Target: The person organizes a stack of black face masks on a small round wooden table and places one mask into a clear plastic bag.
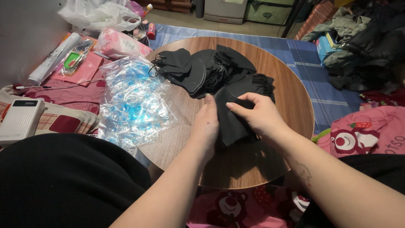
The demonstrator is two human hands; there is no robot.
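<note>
Both of my hands hold one black face mask [231, 122] above the round wooden table [291, 88]. My left hand [205, 126] grips its left edge, and my right hand [259, 115] pinches its upper right side with thumb and fingers. Behind them lies a pile of black face masks [206, 69] with ear loops, spread over the table's far half. A heap of clear plastic sleeves with blue print [133, 99] covers the table's left edge and spills off it.
A white box-shaped device [19, 120] lies at the far left. Pink packets [120, 42] and a white plastic bag [99, 14] sit behind the sleeves. Dark clothes [367, 40] are heaped at the upper right. A pink cartoon-print blanket [363, 135] surrounds the table.
</note>
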